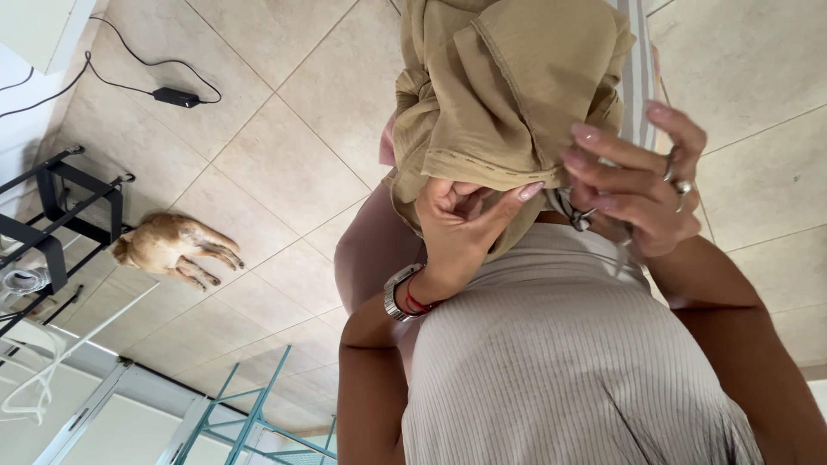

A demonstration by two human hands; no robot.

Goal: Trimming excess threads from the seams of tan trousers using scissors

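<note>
A tan, crinkled garment (508,86) hangs bunched in front of my chest, above my ribbed beige top (560,362). My left hand (457,226), with a watch and a red band on the wrist, grips the garment's lower hem from underneath. My right hand (642,185), with rings on it, pinches the garment's right edge. Just below those fingers sits a small metal piece (579,213); what it belongs to is unclear. A grey-and-white striped cloth (637,73) shows behind the garment.
A tan dog (172,245) lies on the beige tile floor (284,129) to the left. A black power adapter (177,96) with its cable lies farther off. A black metal rack (60,215), white wire hangers (26,379) and a teal frame (250,413) stand at the left and lower left.
</note>
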